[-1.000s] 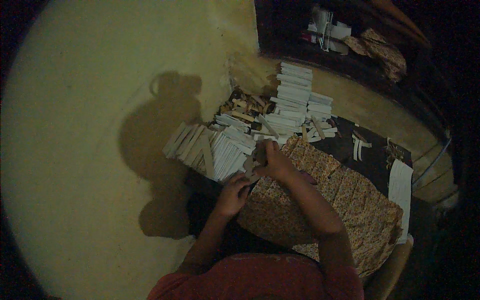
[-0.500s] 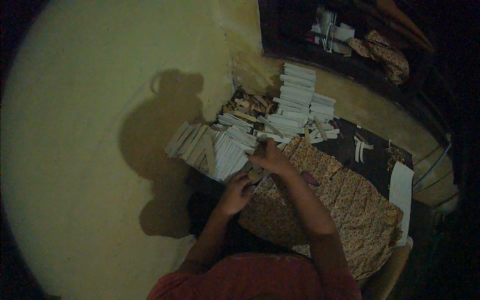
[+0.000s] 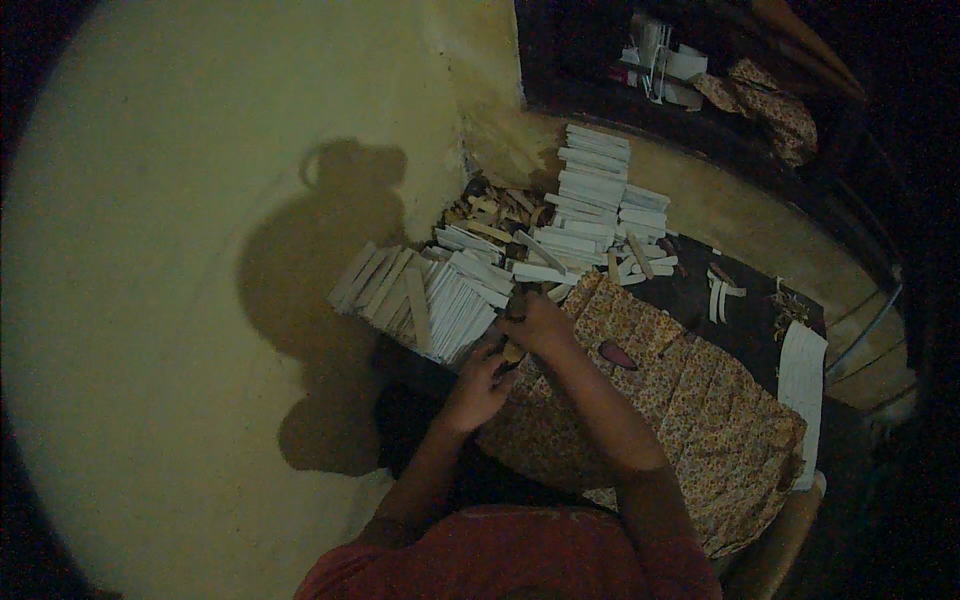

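My two hands are close together at the left edge of a flower-patterned cloth (image 3: 690, 420). My left hand (image 3: 478, 392) has its fingers curled beside a small tan piece (image 3: 513, 353), whose kind I cannot make out. Just above it, my right hand (image 3: 543, 322) is closed, palm down, its fingers around something dark and partly hidden. Touching distance from my fingertips, a slanted row of thin white strips (image 3: 462, 310) stands packed together. Flat brownish sticks (image 3: 385, 285) lean at that row's left end. A dark red oval piece (image 3: 617, 355) lies on the cloth.
Tall stacks of white strips (image 3: 592, 185) rise at the back, with a heap of brown scraps (image 3: 492, 215) in the corner. White sheets (image 3: 803, 380) hang at the table's right edge. A yellowish wall (image 3: 200, 300) is at the left; a dark shelf (image 3: 600, 95) is behind.
My right hand has drawn slightly down and towards me. My left hand has shifted a little right, and the roundish tan pieces between the hands are now mostly covered.
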A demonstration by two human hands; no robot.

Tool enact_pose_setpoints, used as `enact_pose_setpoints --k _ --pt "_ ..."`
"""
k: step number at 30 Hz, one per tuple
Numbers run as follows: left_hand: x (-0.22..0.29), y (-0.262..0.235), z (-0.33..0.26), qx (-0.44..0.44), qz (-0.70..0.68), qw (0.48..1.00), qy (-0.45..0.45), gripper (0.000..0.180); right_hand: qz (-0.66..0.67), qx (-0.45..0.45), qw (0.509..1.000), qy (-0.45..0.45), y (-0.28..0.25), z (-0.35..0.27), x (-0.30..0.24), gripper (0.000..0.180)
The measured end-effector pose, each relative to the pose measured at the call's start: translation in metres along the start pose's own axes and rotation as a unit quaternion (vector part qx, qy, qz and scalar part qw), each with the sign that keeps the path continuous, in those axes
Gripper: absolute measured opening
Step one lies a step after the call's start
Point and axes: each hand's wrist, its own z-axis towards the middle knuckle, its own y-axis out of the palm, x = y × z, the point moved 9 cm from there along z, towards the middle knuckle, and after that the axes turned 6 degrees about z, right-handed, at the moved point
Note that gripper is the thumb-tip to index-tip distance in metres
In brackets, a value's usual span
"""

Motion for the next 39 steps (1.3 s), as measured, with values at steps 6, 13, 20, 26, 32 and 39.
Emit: enact_pose_setpoints --k 6,13,20,26,32,39 --pt "0.012 -0.005 0.001 0.007 -0.004 1.0 0.028 0.03 0.023 0.044 0.998 0.042 0.007 0.007 0.026 0.047" --pt "0.014 -0.007 0.0 0.03 -0.034 0.998 0.048 0.036 0.004 0.082 0.996 0.02 0.002 0.016 0.048 0.041" --pt "0.006 -0.007 0.002 0.028 0.001 0.999 0.021 0.039 0.036 0.093 0.995 0.021 -0.014 0.018 0.051 0.051" --pt "0.011 -0.006 0.009 0.018 0.1 0.994 0.029 0.041 0.087 0.002 0.994 0.065 -0.024 0.005 0.038 0.053" --pt "0.007 -0.001 0.017 0.004 0.141 0.99 -0.016 0.039 0.082 0.012 0.996 0.037 -0.023 0.003 0.07 0.051" --pt "0.008 0.004 0.018 0.034 0.224 0.974 0.016 0.046 0.105 -0.064 0.99 0.073 -0.03 -0.019 0.079 0.049"
